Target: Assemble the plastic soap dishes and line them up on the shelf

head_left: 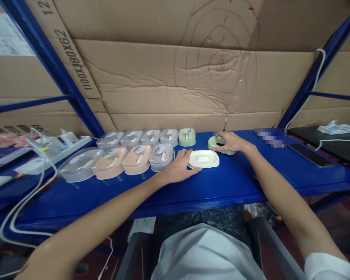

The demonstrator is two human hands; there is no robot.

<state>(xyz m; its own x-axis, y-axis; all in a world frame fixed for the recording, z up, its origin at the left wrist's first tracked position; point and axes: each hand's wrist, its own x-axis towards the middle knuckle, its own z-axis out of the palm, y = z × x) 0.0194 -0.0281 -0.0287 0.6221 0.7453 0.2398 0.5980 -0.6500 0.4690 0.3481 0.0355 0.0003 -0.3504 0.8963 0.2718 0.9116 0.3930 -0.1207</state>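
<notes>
On the blue table, a white oval plastic piece with a raised bar in its middle lies flat. My left hand is at its left end, thumb along the near edge and fingers at the far side. Just behind and to the right, my right hand grips a pale green plastic box part from above, its thumb and fingers across the top. A dark spot shows between those fingers, and the palm hides part of the piece. Immediately left of my left hand stands a grey lidded box.
Two rows of lidded plastic boxes fill the left middle, including peach boxes and a green box. A phone lies at right. White cables and power strips are at left. Cardboard forms the back wall.
</notes>
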